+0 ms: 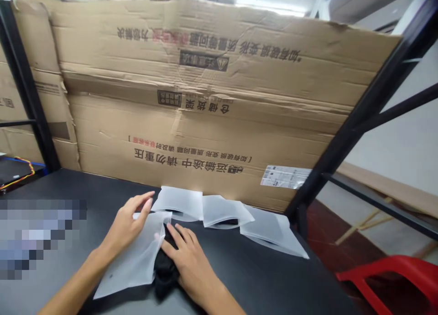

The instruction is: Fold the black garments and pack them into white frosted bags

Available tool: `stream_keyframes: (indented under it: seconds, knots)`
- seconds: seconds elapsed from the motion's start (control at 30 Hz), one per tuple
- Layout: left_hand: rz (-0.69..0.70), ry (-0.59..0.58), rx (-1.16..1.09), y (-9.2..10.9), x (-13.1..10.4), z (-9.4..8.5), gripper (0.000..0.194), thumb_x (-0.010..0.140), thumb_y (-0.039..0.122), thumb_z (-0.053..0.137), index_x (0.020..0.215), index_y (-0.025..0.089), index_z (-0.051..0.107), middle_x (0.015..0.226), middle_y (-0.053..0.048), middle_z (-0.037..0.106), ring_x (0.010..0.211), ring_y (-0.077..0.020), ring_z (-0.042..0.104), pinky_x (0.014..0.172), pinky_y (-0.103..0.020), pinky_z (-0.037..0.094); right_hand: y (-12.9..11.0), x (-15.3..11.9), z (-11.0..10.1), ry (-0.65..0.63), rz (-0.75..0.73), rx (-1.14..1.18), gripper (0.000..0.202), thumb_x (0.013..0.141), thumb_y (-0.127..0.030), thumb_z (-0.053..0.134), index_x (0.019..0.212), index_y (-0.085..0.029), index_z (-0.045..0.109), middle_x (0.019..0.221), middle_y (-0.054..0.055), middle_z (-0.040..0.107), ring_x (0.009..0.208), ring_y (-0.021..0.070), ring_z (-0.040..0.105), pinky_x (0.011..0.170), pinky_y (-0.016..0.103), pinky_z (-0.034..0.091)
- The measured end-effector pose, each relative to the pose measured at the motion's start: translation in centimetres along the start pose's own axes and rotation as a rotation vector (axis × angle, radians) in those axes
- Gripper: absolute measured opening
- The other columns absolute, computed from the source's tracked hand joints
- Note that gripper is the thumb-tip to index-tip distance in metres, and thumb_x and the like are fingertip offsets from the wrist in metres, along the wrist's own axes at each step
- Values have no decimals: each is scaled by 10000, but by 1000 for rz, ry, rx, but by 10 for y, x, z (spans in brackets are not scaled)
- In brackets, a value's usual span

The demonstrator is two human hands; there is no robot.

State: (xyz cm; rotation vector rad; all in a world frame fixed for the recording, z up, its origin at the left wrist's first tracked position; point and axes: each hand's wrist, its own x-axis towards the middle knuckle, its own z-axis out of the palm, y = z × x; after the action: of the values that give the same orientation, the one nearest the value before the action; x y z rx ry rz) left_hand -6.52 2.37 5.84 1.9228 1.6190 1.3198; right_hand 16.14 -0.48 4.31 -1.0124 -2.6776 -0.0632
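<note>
Black crumpled cloth (pixel 166 270) against frosted plastic bag (pixel 132 260) — prob. light, soft; grip mid-bundle. R hand (pixel 190 255): fingers spread on cloth; L hand (pixel 127 218): parted, empty, by bag.

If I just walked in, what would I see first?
The huge cardboard sheet behind the black table, with upside-down writing. In front, the left hand is by a cloudy white bag and the right hand rests on a black bundle at its edge. A red chair shows lower right.
</note>
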Motion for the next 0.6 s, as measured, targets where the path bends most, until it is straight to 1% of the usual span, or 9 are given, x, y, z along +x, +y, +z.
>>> stream_keyframes:
  seconds: [0.03, 0.07, 0.13, 0.23, 0.3, 0.37, 0.43, 0.5, 0.6]
  knots:
    - [-13, 19, 49, -7, 1, 0, 461, 976, 488, 448, 1328, 231, 597, 1306, -131, 626, 1245, -338, 530, 1049, -518, 387, 0, -1, -1, -8, 6, 0, 770, 864, -111, 553, 1536, -338, 257, 1581, 87, 354, 1423, 284, 338, 1140, 481, 312]
    - [-31, -7, 73, -13, 1, 3, 459, 966, 491, 468, 1308, 225, 622, 1343, -145, 606, 1318, -378, 460, 1082, -574, 322, 0, -1, -1, -13, -11, 5, 751, 866, -110, 554, 1528, -336, 281, 1569, 86, 376, 1416, 279, 349, 1137, 472, 321]
    - [-47, -96, 92, -19, -4, 9, 428, 945, 500, 513, 1239, 241, 685, 1320, -146, 635, 1352, -405, 426, 1105, -619, 256, 0, 1, -2, -2, -104, 33, 675, 883, -135, 564, 1494, -335, 356, 1534, 72, 433, 1406, 255, 364, 1134, 438, 337]
    - [-12, -326, 29, -11, -12, 17, 400, 977, 497, 450, 1266, 326, 666, 1349, -68, 638, 1388, -322, 421, 1164, -558, 221, -3, 5, -3, 41, -283, 115, 538, 934, -184, 545, 1436, -346, 439, 1476, 27, 507, 1386, 194, 387, 1131, 369, 352]
    - [26, -511, -87, 1, -13, 16, 425, 1012, 478, 364, 1333, 347, 609, 1389, -34, 612, 1377, -259, 448, 1171, -487, 276, -7, 7, -2, 56, -322, 162, 487, 963, -196, 506, 1423, -347, 452, 1448, 21, 533, 1364, 169, 415, 1123, 343, 363]
    - [58, -629, -186, 14, -13, 14, 427, 1019, 461, 356, 1349, 337, 596, 1369, -25, 629, 1304, -223, 531, 1133, -409, 369, -12, 7, 2, 47, -293, 180, 504, 951, -186, 515, 1432, -322, 447, 1439, 56, 538, 1363, 185, 425, 1137, 367, 348]
    - [105, -691, -228, 25, -12, 12, 410, 1013, 439, 394, 1336, 314, 613, 1333, -27, 657, 1241, -208, 586, 1095, -362, 421, -19, 6, 9, 28, -237, 186, 573, 901, -159, 556, 1447, -285, 439, 1466, 101, 505, 1395, 229, 394, 1166, 421, 306]
    - [167, -718, -233, 33, -12, 13, 386, 1006, 412, 425, 1293, 293, 654, 1305, -35, 677, 1223, -214, 601, 1080, -358, 437, -25, 5, 16, 12, -177, 204, 636, 853, -141, 569, 1461, -260, 428, 1517, 121, 442, 1425, 270, 351, 1184, 461, 269]
    - [260, -687, -217, 39, -12, 14, 347, 996, 372, 451, 1179, 272, 729, 1292, -49, 684, 1198, -237, 621, 1055, -383, 460, -29, 5, 26, 12, -71, 268, 735, 795, -104, 533, 1500, -231, 371, 1527, 119, 430, 1419, 281, 366, 1175, 458, 305]
